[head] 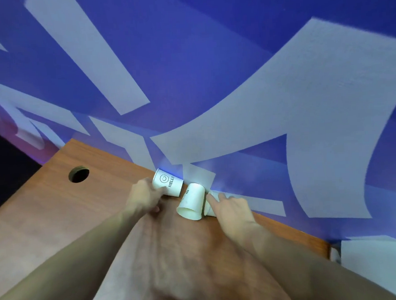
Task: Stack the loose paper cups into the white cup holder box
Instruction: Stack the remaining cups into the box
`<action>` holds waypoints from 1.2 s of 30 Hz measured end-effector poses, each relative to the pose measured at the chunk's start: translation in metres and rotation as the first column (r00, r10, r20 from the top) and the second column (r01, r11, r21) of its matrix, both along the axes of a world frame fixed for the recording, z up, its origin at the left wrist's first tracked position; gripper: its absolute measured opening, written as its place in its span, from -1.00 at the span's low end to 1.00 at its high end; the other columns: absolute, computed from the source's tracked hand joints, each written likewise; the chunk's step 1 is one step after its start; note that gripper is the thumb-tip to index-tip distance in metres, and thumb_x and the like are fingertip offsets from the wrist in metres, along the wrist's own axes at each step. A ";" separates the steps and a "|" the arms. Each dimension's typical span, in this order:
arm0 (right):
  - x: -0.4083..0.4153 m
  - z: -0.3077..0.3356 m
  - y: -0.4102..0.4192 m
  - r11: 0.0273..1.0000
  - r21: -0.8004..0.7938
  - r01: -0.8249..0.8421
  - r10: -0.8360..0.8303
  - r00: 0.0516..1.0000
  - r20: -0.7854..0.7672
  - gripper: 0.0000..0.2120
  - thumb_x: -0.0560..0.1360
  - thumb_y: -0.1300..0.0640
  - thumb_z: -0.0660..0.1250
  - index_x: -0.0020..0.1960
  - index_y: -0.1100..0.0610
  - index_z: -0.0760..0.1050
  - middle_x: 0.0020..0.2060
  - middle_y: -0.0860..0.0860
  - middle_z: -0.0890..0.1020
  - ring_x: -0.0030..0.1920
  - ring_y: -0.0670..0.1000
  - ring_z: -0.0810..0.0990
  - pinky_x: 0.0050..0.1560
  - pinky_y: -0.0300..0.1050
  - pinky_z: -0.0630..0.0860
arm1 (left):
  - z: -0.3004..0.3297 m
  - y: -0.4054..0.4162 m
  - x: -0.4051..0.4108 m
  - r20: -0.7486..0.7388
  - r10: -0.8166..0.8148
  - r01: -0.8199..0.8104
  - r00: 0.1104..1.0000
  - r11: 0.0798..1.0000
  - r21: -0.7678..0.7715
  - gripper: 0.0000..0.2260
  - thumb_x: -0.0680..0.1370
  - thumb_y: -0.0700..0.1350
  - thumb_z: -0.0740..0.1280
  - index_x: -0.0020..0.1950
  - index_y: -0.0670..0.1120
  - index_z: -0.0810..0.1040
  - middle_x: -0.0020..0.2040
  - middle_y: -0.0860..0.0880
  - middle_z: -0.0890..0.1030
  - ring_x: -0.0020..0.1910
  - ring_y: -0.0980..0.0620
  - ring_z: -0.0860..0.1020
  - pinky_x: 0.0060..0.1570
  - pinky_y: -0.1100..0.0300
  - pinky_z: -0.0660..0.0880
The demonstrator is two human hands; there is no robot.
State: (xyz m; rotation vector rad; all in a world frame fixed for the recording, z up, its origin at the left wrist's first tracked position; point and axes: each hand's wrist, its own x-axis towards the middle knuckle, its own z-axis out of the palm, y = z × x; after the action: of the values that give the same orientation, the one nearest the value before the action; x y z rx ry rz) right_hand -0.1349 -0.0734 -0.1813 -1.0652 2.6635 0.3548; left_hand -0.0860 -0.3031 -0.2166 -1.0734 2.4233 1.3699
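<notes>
Three white paper cups lie on their sides on the wooden table (57,216), close to the wall. My left hand (146,197) grips the leftmost one, the smiley "HELLO" cup (170,183), at its narrow end. The middle cup (192,202) lies free with its open mouth towards me. My right hand (230,208) rests on top of the third cup (210,210) and hides most of it. Its index finger stretches out straight beside the middle cup. No white cup holder box is in view.
A blue wall with pale shapes (259,99) runs right along the table's far edge. A round cable hole (78,174) sits in the table at the left. The table's left edge drops to a dark floor (3,173).
</notes>
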 end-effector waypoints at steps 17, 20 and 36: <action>0.051 0.059 0.057 0.995 -0.009 0.100 -0.100 0.994 -0.045 -0.68 0.55 0.22 0.17 0.29 0.07 0.29 0.04 0.08 0.58 0.01 0.15 0.62 -0.39 -0.14 0.12 | 0.060 0.020 0.035 -0.063 -0.259 0.187 0.964 0.827 -0.531 -0.83 0.52 0.03 0.24 -0.22 0.03 0.55 -0.33 0.03 0.61 -0.26 -0.09 0.56 -0.30 0.12 0.48; 0.074 0.076 0.070 0.990 -0.031 0.135 -0.137 0.989 -0.059 -0.71 0.54 0.21 0.21 0.25 0.04 0.31 -0.01 0.08 0.59 -0.04 0.15 0.62 -0.44 -0.12 0.02 | 0.082 0.034 0.049 -0.044 -0.368 0.266 0.929 0.744 -0.612 -0.82 0.57 0.06 0.24 -0.06 0.06 0.62 -0.19 0.05 0.65 -0.14 -0.07 0.59 -0.25 0.14 0.46; 0.183 0.131 0.198 0.917 -0.247 0.315 -0.351 0.929 -0.120 -0.71 0.63 -0.07 0.09 0.13 0.04 0.52 0.04 0.07 0.62 0.03 0.19 0.60 -0.18 -0.05 0.34 | 0.169 0.188 0.141 0.187 -0.757 0.542 0.626 0.250 -0.803 -0.75 0.61 0.08 0.17 0.07 0.05 0.61 -0.06 -0.02 0.57 -0.06 -0.09 0.48 -0.21 0.15 0.31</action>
State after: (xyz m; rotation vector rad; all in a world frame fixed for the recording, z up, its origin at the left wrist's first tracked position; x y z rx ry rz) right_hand 0.0479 0.1246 -0.0503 -0.6326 3.0200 0.0757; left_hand 0.0554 -0.1155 -0.0476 0.2374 3.1451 0.0101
